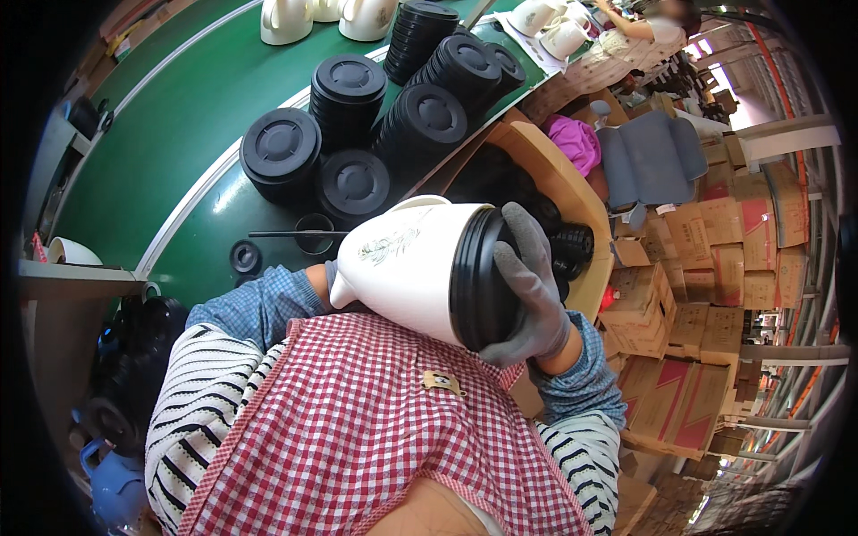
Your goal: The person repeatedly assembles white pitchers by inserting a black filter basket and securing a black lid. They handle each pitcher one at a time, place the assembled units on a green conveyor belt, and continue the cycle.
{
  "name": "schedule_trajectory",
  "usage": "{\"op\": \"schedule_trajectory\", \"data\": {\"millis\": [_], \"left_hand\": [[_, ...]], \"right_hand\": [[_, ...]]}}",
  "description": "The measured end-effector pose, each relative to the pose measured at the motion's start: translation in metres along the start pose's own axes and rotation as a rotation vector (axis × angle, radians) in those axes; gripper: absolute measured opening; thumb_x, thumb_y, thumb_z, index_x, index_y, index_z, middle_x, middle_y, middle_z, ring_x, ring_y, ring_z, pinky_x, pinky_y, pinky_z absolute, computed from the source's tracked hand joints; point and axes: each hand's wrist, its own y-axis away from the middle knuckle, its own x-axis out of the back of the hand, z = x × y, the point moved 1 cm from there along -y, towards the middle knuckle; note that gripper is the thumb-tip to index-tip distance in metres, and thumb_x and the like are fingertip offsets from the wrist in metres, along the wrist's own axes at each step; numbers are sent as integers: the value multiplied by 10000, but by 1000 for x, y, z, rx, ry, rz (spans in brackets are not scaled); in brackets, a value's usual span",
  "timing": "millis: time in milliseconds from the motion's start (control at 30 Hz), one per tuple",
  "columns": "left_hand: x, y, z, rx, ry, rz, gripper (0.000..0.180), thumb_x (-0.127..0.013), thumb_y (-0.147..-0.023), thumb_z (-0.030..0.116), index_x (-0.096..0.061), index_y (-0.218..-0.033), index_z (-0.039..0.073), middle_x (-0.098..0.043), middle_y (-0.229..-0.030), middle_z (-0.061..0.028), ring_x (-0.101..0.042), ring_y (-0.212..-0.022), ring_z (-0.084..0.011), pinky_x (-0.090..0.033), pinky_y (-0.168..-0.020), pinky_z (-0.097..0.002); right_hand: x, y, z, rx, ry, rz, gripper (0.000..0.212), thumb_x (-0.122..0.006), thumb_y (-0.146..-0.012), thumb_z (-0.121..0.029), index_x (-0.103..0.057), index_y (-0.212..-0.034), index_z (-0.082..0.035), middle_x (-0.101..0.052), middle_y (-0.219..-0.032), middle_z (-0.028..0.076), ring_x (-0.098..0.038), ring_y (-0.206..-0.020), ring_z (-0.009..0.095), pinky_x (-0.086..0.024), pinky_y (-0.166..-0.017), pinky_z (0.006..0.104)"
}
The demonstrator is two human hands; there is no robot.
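Note:
A white jug (402, 268) with a printed leaf pattern lies on its side in front of my chest. Its spout points left and toward me, and the handle is on the far side. A black ribbed base (483, 281) sits at the jug's right end. My right hand (536, 299), in a grey glove, is closed around this base, with fingers over its far side and thumb beneath. Behind the spout end, only a sliver of my gloved left hand (332, 271) shows; its fingers are hidden by the jug.
Several stacks of black round bases (353, 80) stand on the green workbench (179, 116). A small black disc (245, 257) lies near my left forearm. More white jugs (366, 18) stand farther back. An open carton (585, 210) with black parts is at right, beyond it a grey chair (651, 161) and stacked boxes.

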Motion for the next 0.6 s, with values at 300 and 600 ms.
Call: {"op": "schedule_trajectory", "data": {"millis": [300,600], "left_hand": [[-2,-3,-2,2,4,-23,634,-707,-984,157,-430,-1546,60,-605,-1429,-159,-670,-1199,-279,-562,-1015,-375],[49,-10,13,-38,56,160,635,-706,-985,155,-428,-1547,59,-612,-1423,-158,-678,-1188,-281,-568,-1005,-373]], "right_hand": [[-10,5,8,52,128,-4,1086,-735,-704,-802,-493,-1537,-150,-301,-1628,281,-292,-1490,503,-259,-1187,621],[-24,1,12,-579,-466,232,1207,-623,-834,-792,-60,-1664,-120,-281,-1632,250,-350,-1488,385,-330,-1200,494]]}}
